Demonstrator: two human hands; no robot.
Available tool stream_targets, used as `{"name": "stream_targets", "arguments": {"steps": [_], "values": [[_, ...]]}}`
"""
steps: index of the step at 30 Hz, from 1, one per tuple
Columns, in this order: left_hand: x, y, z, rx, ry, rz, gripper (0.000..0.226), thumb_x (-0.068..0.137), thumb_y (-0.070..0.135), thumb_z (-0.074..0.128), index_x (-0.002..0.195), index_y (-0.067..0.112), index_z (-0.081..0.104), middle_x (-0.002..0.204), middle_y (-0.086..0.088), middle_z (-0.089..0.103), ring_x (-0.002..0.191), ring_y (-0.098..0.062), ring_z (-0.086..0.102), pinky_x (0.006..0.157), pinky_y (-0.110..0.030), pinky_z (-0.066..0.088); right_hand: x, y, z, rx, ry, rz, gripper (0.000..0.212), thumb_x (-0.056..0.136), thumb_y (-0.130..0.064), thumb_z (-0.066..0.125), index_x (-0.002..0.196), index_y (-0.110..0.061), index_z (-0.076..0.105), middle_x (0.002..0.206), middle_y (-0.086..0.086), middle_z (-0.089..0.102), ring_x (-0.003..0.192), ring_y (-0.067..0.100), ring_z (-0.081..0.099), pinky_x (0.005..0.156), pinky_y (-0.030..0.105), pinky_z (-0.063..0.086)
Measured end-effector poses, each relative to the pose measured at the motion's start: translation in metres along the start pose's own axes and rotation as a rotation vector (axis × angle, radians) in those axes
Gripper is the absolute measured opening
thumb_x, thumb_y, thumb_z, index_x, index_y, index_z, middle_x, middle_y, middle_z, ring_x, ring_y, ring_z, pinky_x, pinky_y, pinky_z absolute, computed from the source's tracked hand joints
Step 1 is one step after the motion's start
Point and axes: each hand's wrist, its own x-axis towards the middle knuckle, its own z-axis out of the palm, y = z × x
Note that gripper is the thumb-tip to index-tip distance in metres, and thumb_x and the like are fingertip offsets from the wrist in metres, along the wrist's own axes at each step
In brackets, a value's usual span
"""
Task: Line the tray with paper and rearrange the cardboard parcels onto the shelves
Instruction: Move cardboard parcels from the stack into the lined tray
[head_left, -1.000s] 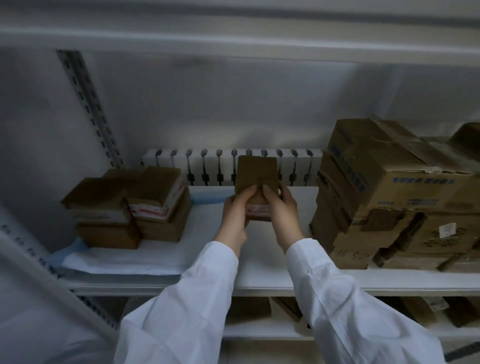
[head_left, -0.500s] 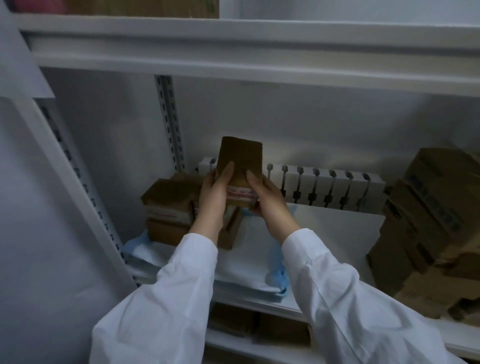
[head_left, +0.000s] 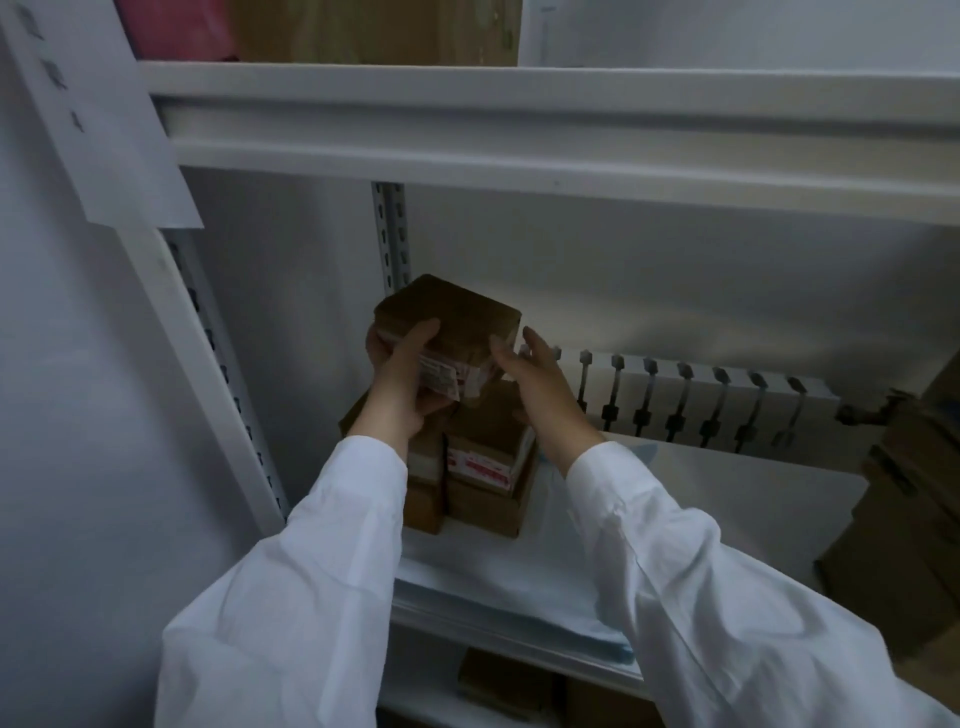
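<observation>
One cardboard parcel (head_left: 457, 322) hangs just above two piles of parcels (head_left: 485, 467); two hands reach up to it; the left hand (head_left: 400, 384) clasps its left end, thumb on top; the right hand (head_left: 537, 382) is slack and holds nothing, fingers straight, thumb just touching the parcel's right edge; white paper (head_left: 571, 551) lies under the piles.

Both arms reach up and forward to the parcel (head_left: 457, 317), the left sleeve (head_left: 291, 571) and right sleeve (head_left: 701, 597) white and loose down to the wrists. The left hand (head_left: 402, 374) grips the parcel's near left corner, thumb over the top edge and fingers wrapped round the left side. The right hand (head_left: 540, 384) stands at the parcel's right side, palm inward, fingers nearly straight and thumb tip at the near face. Whether those fingers touch it cannot be told.
</observation>
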Motion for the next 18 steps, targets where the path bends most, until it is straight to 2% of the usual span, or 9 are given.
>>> {"name": "stream_targets", "arguments": {"steps": [2, 5, 6, 8, 10, 12, 13, 15, 18], "values": [[0.009, -0.003, -0.002, 0.013, 0.01, 0.006, 0.068, 0.082, 0.032, 0.068, 0.134, 0.033, 0.024, 0.109, -0.001, 0.049, 0.092, -0.024, 0.055, 0.086, -0.045, 0.054, 0.005, -0.001, 0.013, 0.01, -0.076, -0.008, 0.061, 0.087, -0.055, 0.054, 0.141, -0.035, 0.034, 0.142, -0.002, 0.048, 0.132, 0.023, 0.044, 0.111, 0.044, 0.031], [0.02, -0.005, -0.006, 0.099, 0.002, 0.038, 0.072, 0.081, 0.031, 0.07, 0.134, 0.025, 0.023, 0.11, -0.001, 0.048, 0.092, -0.018, 0.055, 0.083, -0.036, 0.055, 0.02, 0.005, 0.026, -0.027, -0.083, 0.009, 0.074, 0.074, -0.067, 0.056, 0.139, -0.036, 0.038, 0.129, -0.003, 0.06, 0.124, 0.022, 0.052, 0.112, 0.049, 0.032], [0.025, -0.004, -0.008, 0.13, -0.004, 0.053, 0.073, 0.081, 0.032, 0.07, 0.135, 0.022, 0.022, 0.112, -0.001, 0.049, 0.093, -0.017, 0.055, 0.084, -0.035, 0.054, 0.025, 0.006, 0.028, -0.041, -0.07, 0.008, 0.071, 0.079, -0.064, 0.053, 0.141, -0.033, 0.036, 0.128, -0.003, 0.06, 0.122, 0.021, 0.053, 0.112, 0.049, 0.032], [0.039, -0.004, -0.015, 0.178, -0.001, 0.064, 0.076, 0.079, 0.043, 0.069, 0.136, 0.02, 0.023, 0.123, -0.006, 0.05, 0.102, -0.023, 0.057, 0.093, -0.041, 0.051, 0.033, 0.005, 0.031, -0.043, -0.046, 0.008, 0.055, 0.095, -0.045, 0.046, 0.144, -0.025, 0.033, 0.128, -0.001, 0.058, 0.119, 0.02, 0.054, 0.11, 0.046, 0.036], [0.048, -0.001, -0.02, 0.297, 0.041, 0.085, 0.082, 0.075, 0.062, 0.062, 0.138, 0.022, 0.027, 0.134, -0.008, 0.047, 0.115, -0.029, 0.053, 0.102, -0.047, 0.044, 0.042, 0.007, 0.031, -0.055, -0.03, 0.004, 0.052, 0.099, -0.035, 0.043, 0.147, -0.023, 0.029, 0.135, 0.002, 0.054, 0.12, 0.021, 0.054, 0.109, 0.043, 0.039], [0.059, 0.0, -0.027, 0.433, 0.102, 0.104, 0.095, 0.064, 0.075, 0.054, 0.14, 0.022, 0.033, 0.138, -0.008, 0.045, 0.121, -0.031, 0.049, 0.105, -0.049, 0.04, 0.049, 0.008, 0.034, -0.078, -0.012, -0.027, 0.047, 0.099, -0.029, 0.045, 0.144, -0.024, 0.035, 0.128, 0.002, 0.057, 0.115, 0.02, 0.056, 0.105, 0.041, 0.043], [0.066, 0.001, -0.031, 0.485, 0.119, 0.114, 0.096, 0.062, 0.077, 0.052, 0.139, 0.02, 0.038, 0.138, -0.008, 0.047, 0.122, -0.031, 0.048, 0.105, -0.049, 0.039, 0.054, 0.009, 0.036, -0.099, 0.001, -0.047, 0.045, 0.098, -0.026, 0.047, 0.142, -0.025, 0.039, 0.122, 0.002, 0.059, 0.111, 0.02, 0.057, 0.103, 0.041, 0.045], [0.076, 0.002, -0.035, 0.561, 0.11, 0.15, 0.08, 0.075, 0.068, 0.052, 0.135, 0.016, 0.044, 0.133, -0.009, 0.052, 0.12, -0.03, 0.05, 0.106, -0.048, 0.039, 0.061, 0.012, 0.04, -0.116, 0.02, -0.056, 0.044, 0.096, -0.018, 0.05, 0.139, -0.024, 0.044, 0.113, 0.0, 0.061, 0.11, 0.019, 0.058, 0.101, 0.038, 0.046], [0.094, 0.002, -0.043, 0.725, 0.126, 0.185, 0.067, 0.081, 0.064, 0.049, 0.13, 0.017, 0.049, 0.128, -0.008, 0.056, 0.117, -0.031, 0.052, 0.106, -0.049, 0.036, 0.071, 0.021, 0.043, -0.162, 0.03, -0.064, 0.042, 0.094, -0.011, 0.052, 0.135, -0.022, 0.048, 0.116, -0.001, 0.06, 0.118, 0.02, 0.055, 0.098, 0.028, 0.042]]}}
